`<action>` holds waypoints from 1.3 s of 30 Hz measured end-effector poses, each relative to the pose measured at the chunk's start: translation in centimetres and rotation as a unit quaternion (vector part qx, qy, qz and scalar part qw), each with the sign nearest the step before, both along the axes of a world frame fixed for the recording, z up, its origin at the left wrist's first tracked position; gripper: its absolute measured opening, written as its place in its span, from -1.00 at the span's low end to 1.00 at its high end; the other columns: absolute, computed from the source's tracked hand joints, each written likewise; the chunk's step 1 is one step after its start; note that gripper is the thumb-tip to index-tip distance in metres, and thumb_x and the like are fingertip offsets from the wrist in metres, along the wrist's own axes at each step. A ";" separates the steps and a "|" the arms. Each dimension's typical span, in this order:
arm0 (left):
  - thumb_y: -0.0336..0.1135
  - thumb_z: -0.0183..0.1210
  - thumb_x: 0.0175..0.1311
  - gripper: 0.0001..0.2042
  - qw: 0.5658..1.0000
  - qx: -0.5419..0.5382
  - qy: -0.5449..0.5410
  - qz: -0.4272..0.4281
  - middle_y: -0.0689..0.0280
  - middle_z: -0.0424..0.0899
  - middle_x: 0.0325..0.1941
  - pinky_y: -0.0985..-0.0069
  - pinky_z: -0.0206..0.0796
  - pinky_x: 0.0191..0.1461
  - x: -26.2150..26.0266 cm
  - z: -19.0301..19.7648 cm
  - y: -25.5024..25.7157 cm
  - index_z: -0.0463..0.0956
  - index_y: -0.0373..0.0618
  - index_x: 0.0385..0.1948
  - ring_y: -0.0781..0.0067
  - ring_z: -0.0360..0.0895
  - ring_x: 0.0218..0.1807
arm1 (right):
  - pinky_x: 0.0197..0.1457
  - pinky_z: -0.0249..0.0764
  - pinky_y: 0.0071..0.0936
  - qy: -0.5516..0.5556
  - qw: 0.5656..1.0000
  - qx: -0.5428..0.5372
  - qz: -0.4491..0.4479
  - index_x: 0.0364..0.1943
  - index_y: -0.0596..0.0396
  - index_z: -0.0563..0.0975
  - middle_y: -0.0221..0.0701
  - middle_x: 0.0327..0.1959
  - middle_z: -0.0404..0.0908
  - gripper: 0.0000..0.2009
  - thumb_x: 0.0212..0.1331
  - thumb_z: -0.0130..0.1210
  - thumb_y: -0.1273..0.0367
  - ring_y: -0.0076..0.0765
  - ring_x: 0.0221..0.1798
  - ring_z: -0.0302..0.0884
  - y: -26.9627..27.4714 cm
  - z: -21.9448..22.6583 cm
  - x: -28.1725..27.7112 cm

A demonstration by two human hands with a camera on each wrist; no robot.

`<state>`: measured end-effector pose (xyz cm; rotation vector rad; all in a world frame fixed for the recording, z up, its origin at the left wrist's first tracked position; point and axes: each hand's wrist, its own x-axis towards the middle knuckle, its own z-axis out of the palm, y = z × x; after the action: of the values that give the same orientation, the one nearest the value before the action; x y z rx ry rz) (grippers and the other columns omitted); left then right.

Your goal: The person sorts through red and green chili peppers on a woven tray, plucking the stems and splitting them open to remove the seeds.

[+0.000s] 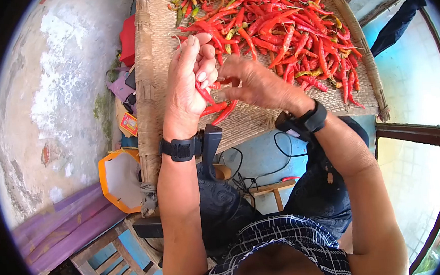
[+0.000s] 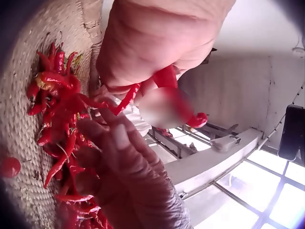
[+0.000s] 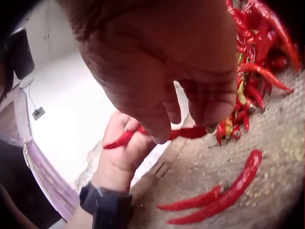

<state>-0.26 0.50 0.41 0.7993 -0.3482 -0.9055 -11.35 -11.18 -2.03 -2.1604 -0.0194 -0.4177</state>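
My left hand (image 1: pixel 188 75), palm up over the near left part of a woven tray (image 1: pixel 147 91), holds red chili peppers. One chili pepper (image 1: pixel 204 93) lies across its palm under curled fingers. My right hand (image 1: pixel 262 82) reaches in from the right, thumb and fingertips close beside the left fingers. In the right wrist view it pinches a red chili pepper (image 3: pixel 190 133), part of which its fingers hide. Below the hands, two loose red chili peppers (image 3: pixel 231 193) lie side by side on the weave.
A large heap of red chili peppers (image 1: pixel 294 28) covers the far right of the tray, with greenish ones (image 1: pixel 188 0) at its far left. A wall (image 1: pixel 67 98) stands left, a window (image 1: pixel 412 81) right. Cables (image 1: pixel 244 179) and a wooden stool (image 1: pixel 273 187) are below.
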 end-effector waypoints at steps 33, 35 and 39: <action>-0.09 -0.02 0.31 -0.69 0.991 0.069 -0.106 0.039 0.35 0.53 -0.37 0.63 0.23 -0.33 -0.6 -1.4 -0.3 0.44 -0.16 -0.15 0.61 0.37 -0.42 | -0.39 0.43 -0.47 0.148 0.963 0.197 0.105 -0.41 0.25 0.51 -0.38 -0.63 0.52 -0.76 0.24 -0.01 0.31 -0.52 -0.52 0.49 0.1 0.9 -0.8; -0.11 0.00 0.31 -0.68 0.957 0.174 -0.214 0.088 0.33 0.54 -0.33 0.62 0.28 -0.25 -0.5 -1.3 -0.2 0.44 -0.18 -0.12 0.58 0.42 -0.34 | -0.42 0.42 -0.48 0.133 0.974 0.142 0.115 -0.40 0.23 0.53 -0.39 -0.63 0.51 -0.75 0.25 -0.02 0.30 -0.52 -0.53 0.48 -0.8 0.6 -0.8; -0.17 0.09 0.22 -0.73 0.800 0.277 -0.496 0.190 0.20 0.61 -0.42 0.44 0.36 -0.30 0.5 -0.6 1.1 0.47 -0.17 -0.19 0.36 0.56 -0.37 | -0.43 0.40 -0.57 0.106 0.984 0.121 -0.074 -0.27 0.18 0.56 -0.43 -0.54 0.58 -0.74 0.25 -0.02 0.25 -0.60 -0.47 0.47 -5.7 3.5 -1.1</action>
<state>0.21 1.62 -0.24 1.8152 -0.8140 -0.1065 -12.48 -16.93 1.42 -1.9613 0.2986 -0.2575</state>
